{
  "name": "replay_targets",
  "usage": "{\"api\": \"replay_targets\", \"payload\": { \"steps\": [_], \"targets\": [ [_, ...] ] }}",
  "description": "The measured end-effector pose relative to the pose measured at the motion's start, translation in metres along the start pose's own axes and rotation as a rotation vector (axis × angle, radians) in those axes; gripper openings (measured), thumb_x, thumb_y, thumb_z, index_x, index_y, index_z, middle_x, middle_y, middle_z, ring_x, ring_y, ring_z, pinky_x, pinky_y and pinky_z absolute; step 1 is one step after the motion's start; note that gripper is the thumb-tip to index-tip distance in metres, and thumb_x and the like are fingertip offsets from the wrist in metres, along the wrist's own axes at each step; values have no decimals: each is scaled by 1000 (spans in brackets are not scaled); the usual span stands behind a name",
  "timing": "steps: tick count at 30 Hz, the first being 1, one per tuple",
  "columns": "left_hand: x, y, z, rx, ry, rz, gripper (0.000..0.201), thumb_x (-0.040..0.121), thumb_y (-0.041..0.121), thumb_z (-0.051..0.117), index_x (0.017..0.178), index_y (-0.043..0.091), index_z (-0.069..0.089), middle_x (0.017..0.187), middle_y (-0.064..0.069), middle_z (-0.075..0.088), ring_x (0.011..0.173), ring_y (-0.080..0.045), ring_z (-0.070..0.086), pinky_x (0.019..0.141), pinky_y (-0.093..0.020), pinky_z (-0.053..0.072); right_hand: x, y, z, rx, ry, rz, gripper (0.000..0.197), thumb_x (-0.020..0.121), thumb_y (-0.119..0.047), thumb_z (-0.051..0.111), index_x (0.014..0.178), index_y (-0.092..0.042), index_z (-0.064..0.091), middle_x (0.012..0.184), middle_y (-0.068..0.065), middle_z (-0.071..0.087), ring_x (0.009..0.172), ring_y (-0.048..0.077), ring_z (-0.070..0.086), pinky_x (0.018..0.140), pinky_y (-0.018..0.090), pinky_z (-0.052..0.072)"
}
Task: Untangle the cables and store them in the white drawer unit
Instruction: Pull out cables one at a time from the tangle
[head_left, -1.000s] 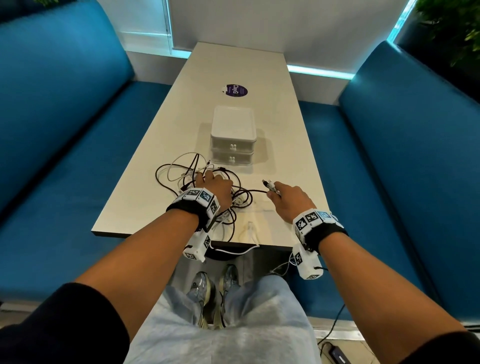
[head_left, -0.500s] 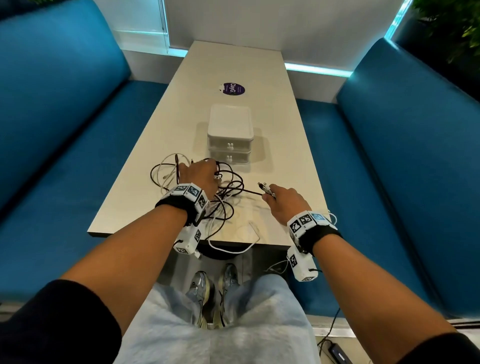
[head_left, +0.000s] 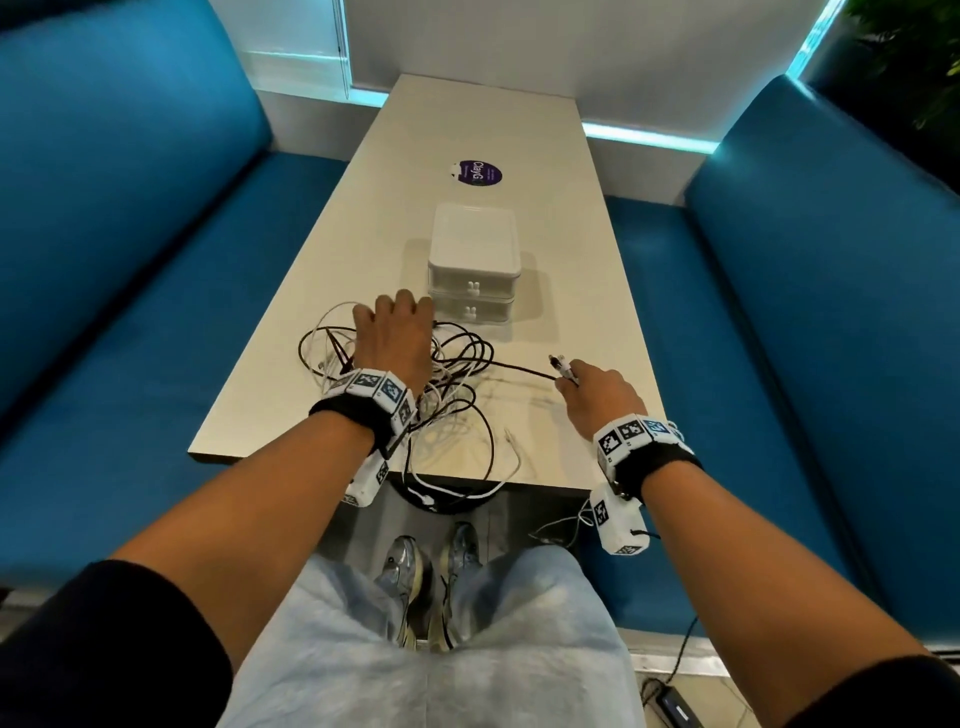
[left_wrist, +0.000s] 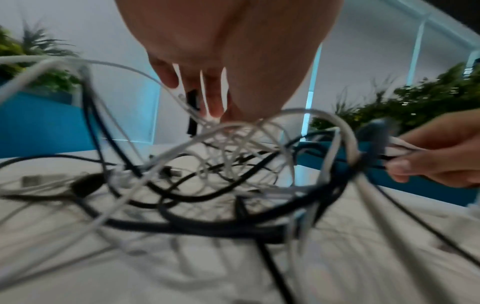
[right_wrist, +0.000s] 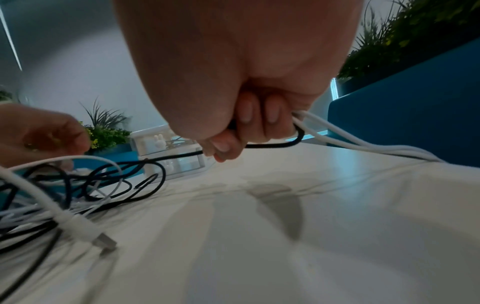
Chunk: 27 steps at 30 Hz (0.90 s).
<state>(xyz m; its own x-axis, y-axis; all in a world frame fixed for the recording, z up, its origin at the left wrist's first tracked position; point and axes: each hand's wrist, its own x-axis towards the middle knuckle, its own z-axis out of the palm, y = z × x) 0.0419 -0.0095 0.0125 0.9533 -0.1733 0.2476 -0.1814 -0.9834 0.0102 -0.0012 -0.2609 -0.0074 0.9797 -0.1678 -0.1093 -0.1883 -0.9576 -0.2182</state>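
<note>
A long pale rectangular table (head_left: 571, 260) runs between two blue upholstered benches (head_left: 130, 234). A round purple sticker (head_left: 476, 172) lies toward the table's far end, and green plants (right_wrist: 415, 30) rise behind the right bench. The white two-drawer plastic unit (head_left: 474, 270) stands midway along the table, both drawers pushed in. Just on its near side, reaching to the near edge where one white loop overhangs, lies the tangle of black and white cables (head_left: 457, 395). The left hand (head_left: 395, 338) lies on the far side of the tangle, fingers bent down among the strands; whether it grips any cannot be told. The right hand (head_left: 597, 395), near the right edge, is curled round a black cable and white cables, plug ends (head_left: 560, 365) sticking out beyond the fist.
</note>
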Motion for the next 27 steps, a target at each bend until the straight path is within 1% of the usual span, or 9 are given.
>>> {"api": "replay_targets", "payload": {
  "steps": [3,6,8,14,17,19,23,25,27],
  "targets": [
    [-1,28,-7,-47,105,124,42,75,9,57,116,18,58,123,-4,57,113,-28,47,89,-45,34,0,-5,3,21,17,-38,27,100,-42,39,99,-19,52,84,9,57,73,32,55,61,34,44],
    [-8,53,7,-282,-44,220,35,92,30,49,126,23,55,132,0,56,126,-22,45,103,-45,30,1,-6,2,43,31,-57,28,100,-43,38,99,-19,51,85,11,58,74,33,53,60,34,41],
    [-18,56,24,-203,-122,228,36,95,36,46,128,24,53,131,0,56,126,-23,45,105,-46,30,-1,-1,0,76,34,-70,28,100,-44,38,97,-19,50,85,12,60,75,34,55,60,34,44],
    [-21,24,38,25,-28,209,36,87,7,53,119,24,55,119,1,58,115,-27,50,94,-47,33,-4,48,-16,3,-19,68,31,99,-46,39,92,-19,52,82,9,57,72,30,57,63,36,49],
    [-20,20,40,88,-29,275,21,95,15,52,114,23,59,114,1,60,113,-26,49,93,-45,33,-6,64,-15,-67,-120,167,29,100,-42,40,95,-18,56,89,8,56,78,29,55,66,35,47],
    [-22,24,41,103,-50,320,17,98,20,51,110,25,62,111,2,60,113,-26,47,93,-43,30,-8,61,-10,-76,-98,182,26,101,-36,39,102,-16,57,93,9,56,79,30,53,67,35,45],
    [-23,31,41,133,-77,368,24,95,16,49,112,26,61,111,2,60,116,-27,44,96,-45,29,-8,31,-4,-12,2,140,32,102,-31,32,116,-12,54,104,16,60,88,36,57,68,34,39],
    [-24,33,38,129,-78,373,23,95,16,48,112,27,60,109,2,61,115,-27,45,97,-45,28,-6,11,-3,2,33,57,35,103,-30,30,117,-10,55,109,18,63,95,39,60,70,36,42],
    [-24,38,37,108,-62,378,20,97,21,47,110,27,61,105,3,63,114,-25,48,96,-45,28,-6,-11,-3,68,37,-43,39,104,-34,30,114,-8,57,105,20,64,94,41,60,74,41,49]
  ]
}}
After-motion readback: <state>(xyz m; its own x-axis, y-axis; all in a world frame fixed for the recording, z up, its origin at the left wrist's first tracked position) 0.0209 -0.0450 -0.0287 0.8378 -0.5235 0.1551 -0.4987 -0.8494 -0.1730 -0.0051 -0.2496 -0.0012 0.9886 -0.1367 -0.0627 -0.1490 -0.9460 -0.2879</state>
